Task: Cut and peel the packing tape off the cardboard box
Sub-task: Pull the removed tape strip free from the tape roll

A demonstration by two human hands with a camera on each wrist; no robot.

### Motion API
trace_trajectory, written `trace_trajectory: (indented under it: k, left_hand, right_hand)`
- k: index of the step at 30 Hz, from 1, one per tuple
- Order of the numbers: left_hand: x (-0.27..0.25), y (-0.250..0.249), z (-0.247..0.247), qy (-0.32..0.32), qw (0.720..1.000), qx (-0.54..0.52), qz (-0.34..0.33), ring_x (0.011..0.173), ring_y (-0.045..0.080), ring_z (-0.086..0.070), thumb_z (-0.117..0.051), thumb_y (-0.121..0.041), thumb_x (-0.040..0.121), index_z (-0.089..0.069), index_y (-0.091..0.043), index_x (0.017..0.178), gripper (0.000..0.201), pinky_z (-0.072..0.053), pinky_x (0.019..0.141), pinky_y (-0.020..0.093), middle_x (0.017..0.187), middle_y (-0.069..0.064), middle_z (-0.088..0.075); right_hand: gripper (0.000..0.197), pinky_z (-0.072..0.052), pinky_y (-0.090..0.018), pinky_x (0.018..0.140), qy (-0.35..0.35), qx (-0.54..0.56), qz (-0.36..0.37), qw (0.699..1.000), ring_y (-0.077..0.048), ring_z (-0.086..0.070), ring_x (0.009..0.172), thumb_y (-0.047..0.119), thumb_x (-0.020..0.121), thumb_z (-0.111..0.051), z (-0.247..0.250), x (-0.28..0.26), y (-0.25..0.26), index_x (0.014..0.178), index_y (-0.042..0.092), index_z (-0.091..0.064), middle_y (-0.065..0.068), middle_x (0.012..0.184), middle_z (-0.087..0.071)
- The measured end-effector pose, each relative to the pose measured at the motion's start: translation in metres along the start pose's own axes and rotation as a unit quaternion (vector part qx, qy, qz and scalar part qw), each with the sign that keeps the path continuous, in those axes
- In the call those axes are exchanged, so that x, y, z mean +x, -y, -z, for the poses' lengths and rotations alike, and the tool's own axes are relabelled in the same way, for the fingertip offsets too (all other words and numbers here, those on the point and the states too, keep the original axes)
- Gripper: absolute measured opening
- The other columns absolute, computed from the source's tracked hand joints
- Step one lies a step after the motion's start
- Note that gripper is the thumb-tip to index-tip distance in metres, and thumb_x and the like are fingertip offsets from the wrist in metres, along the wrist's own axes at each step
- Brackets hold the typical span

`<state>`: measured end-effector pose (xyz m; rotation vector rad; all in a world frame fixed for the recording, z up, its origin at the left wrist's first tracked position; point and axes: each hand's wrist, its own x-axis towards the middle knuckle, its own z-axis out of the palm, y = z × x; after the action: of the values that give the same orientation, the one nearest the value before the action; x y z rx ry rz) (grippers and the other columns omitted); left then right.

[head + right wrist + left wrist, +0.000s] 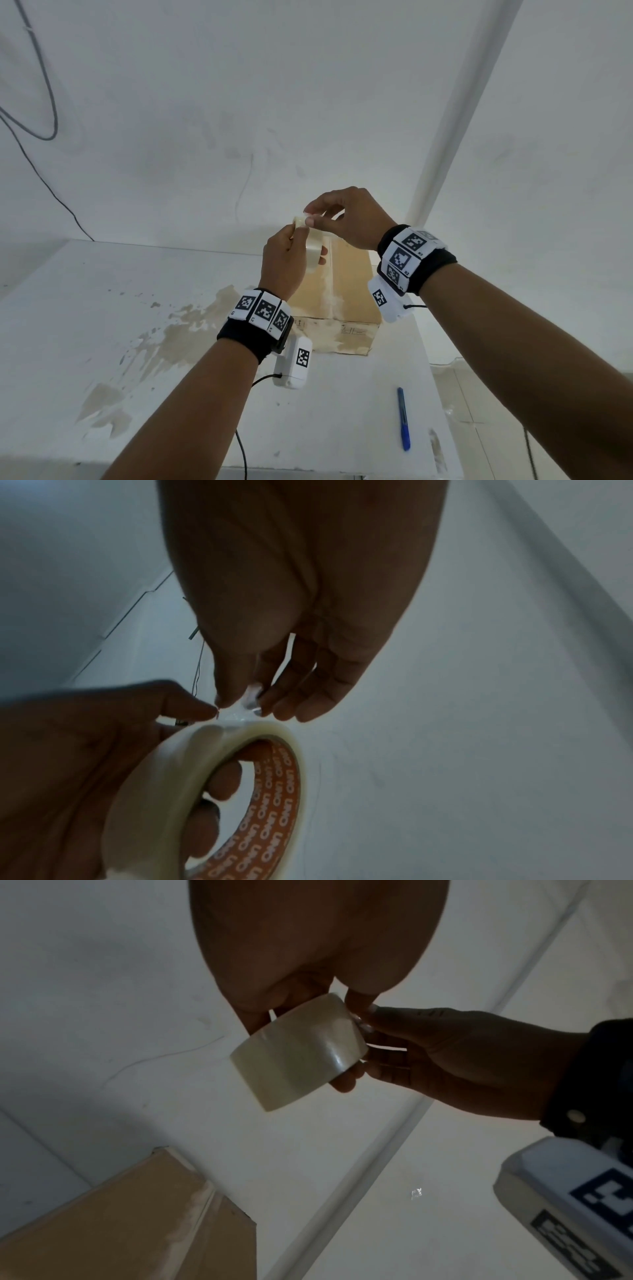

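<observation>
My left hand point(286, 260) grips a roll of clear packing tape point(313, 251) point(301, 1053) point(205, 791), fingers through its orange-printed core, held up in the air above the box. My right hand point(342, 219) point(246, 704) pinches the tape's loose end point(248, 696) at the top of the roll between thumb and fingertips. Below the hands a brown cardboard box point(346, 298) point(137, 1218) stands on the white table point(137, 308), a pale strip running down the middle seam of its top.
A blue pen-like cutter point(403, 418) lies on the table near its right edge, in front of the box. Brownish stains point(178, 329) mark the tabletop left of the box. Black cables point(41, 102) hang on the white wall behind. Floor tiles show at the right.
</observation>
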<state>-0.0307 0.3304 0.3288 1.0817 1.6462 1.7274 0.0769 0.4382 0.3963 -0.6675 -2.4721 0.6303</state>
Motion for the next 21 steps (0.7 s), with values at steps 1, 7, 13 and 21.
trace_trajectory:
  k: [1,7,13,21]
  left_hand:
    - [-0.001,-0.001,-0.001,0.004,1.0,-0.003,0.0,0.063,0.026,-0.075,-0.04,-0.023,0.104,-0.069,-0.01,0.096,0.033,-0.059,0.073,0.047,0.073,0.008,-0.077]
    - [-0.004,-0.005,-0.002,0.019,1.0,0.0,-0.008,0.065,0.025,-0.074,-0.039,-0.018,0.101,-0.069,-0.007,0.096,0.032,-0.059,0.074,0.049,0.071,0.008,-0.076]
    - [-0.007,-0.006,0.0,0.04,0.999,0.023,-0.022,0.069,0.024,-0.076,-0.039,-0.022,0.106,-0.068,-0.004,0.102,0.034,-0.06,0.075,0.046,0.074,0.009,-0.077]
    - [-0.008,-0.01,-0.003,0.048,0.998,0.035,-0.032,0.064,0.016,-0.074,-0.039,-0.023,0.108,-0.07,-0.005,0.101,0.037,-0.059,0.066,0.032,0.071,0.006,-0.077]
  right_hand:
    - [0.019,-0.054,-0.021,0.08,-0.008,0.001,0.003,1.0,-0.004,-0.068,0.085,0.034,0.088,-0.073,-0.001,0.0,0.0,0.101,0.02,-0.076,0.01,0.094,-0.075]
    - [0.013,-0.051,-0.024,0.077,-0.008,0.017,0.012,1.0,-0.016,-0.066,0.086,0.02,0.094,-0.064,-0.002,0.004,-0.001,0.095,0.014,-0.075,0.002,0.093,-0.071]
    - [0.015,-0.042,-0.016,0.069,0.007,0.019,0.018,1.0,-0.007,-0.054,0.073,0.018,0.098,-0.057,-0.004,0.004,-0.007,0.094,0.014,-0.071,0.0,0.092,-0.066]
    - [0.046,-0.041,-0.024,0.066,0.006,-0.003,-0.006,1.0,-0.015,-0.057,0.071,0.045,0.103,-0.045,0.007,0.01,-0.006,0.081,0.014,-0.071,0.008,0.074,-0.061]
